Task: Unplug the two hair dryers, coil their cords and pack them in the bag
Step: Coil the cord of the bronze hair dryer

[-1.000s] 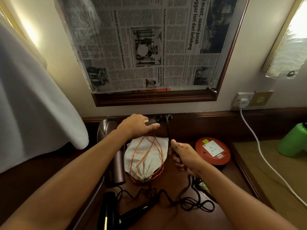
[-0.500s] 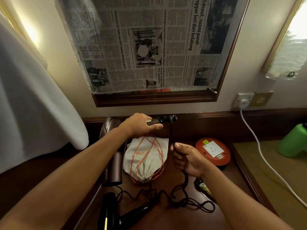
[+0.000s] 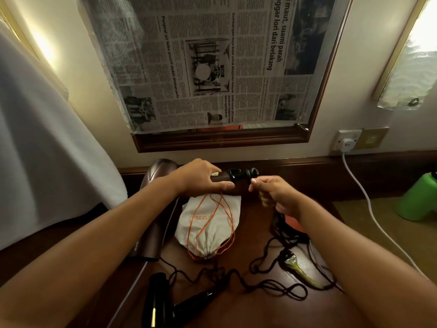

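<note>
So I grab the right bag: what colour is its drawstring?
Orange, looped over the white bag; the head view shows it best.

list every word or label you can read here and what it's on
"suami parah", "lori dari belakang": headline on the newspaper, rotated sideways.
"Penjual air tebu positif dadah ditahan polis": smaller headline, same page.
"trace": my best reading of the orange print on the drawstring bag.
Newspaper body text, brown hair dryer lettering: too small to read.
</note>
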A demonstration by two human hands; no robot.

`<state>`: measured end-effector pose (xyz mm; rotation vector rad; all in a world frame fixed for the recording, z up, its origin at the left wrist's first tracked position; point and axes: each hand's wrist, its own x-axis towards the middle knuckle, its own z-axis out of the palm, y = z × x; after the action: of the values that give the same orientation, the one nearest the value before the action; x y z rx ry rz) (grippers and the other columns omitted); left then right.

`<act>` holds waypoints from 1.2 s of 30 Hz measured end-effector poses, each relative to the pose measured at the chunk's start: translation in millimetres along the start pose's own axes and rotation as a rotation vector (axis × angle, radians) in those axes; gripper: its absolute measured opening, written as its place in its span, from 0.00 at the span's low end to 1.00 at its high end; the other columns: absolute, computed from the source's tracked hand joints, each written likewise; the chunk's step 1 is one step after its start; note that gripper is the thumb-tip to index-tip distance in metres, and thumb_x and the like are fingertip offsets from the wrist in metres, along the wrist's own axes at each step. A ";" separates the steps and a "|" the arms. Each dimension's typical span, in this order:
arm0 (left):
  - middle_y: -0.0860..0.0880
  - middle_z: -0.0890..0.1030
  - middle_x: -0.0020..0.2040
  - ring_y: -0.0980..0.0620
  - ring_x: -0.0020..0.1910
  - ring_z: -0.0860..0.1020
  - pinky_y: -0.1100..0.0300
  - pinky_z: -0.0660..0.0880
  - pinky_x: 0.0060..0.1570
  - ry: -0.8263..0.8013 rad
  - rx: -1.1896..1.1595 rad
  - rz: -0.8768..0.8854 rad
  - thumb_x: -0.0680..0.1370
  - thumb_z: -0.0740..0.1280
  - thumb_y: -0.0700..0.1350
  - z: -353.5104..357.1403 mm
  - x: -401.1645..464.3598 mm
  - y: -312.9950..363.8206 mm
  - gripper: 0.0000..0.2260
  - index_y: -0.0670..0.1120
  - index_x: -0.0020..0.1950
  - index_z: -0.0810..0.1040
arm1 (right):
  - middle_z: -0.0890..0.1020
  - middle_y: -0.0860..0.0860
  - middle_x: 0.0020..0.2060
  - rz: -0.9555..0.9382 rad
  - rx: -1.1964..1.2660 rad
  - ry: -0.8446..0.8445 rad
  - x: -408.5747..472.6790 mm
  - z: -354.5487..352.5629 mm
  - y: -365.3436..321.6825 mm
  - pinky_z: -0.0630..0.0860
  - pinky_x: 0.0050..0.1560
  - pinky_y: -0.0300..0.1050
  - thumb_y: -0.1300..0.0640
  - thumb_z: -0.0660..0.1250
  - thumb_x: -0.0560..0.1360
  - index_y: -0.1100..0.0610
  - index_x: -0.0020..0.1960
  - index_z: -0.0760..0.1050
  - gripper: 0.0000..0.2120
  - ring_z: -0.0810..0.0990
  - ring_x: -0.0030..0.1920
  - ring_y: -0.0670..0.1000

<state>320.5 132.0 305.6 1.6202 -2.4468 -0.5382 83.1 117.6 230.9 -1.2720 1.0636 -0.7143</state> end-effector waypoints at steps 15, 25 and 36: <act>0.47 0.78 0.64 0.50 0.61 0.76 0.54 0.74 0.58 -0.080 0.324 0.063 0.73 0.61 0.69 -1.8 -9.6 19.6 0.36 0.43 0.69 0.72 | 0.84 0.49 0.43 -0.256 -0.621 0.078 8.0 3.1 -67.5 0.76 0.44 0.35 0.57 0.70 0.74 0.52 0.47 0.83 0.04 0.82 0.45 0.45; 0.57 0.77 0.36 0.57 0.37 0.75 0.62 0.69 0.36 -0.009 0.166 0.069 0.72 0.63 0.68 -1.8 -5.0 23.5 0.25 0.48 0.55 0.80 | 0.84 0.49 0.41 -0.259 -0.547 0.142 7.7 -12.5 -57.5 0.77 0.52 0.51 0.54 0.69 0.75 0.48 0.41 0.82 0.06 0.82 0.48 0.56; 0.50 0.81 0.45 0.53 0.44 0.79 0.53 0.78 0.46 -0.116 0.323 -0.018 0.73 0.61 0.69 11.5 7.6 13.6 0.27 0.47 0.54 0.80 | 0.84 0.47 0.45 -0.414 -0.805 0.155 -0.1 -8.0 -87.0 0.76 0.51 0.38 0.55 0.70 0.74 0.54 0.50 0.83 0.06 0.80 0.47 0.42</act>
<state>302.0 132.2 299.6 1.7714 -2.7222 -0.2528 86.8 97.6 315.8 -2.2009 1.2868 -0.7213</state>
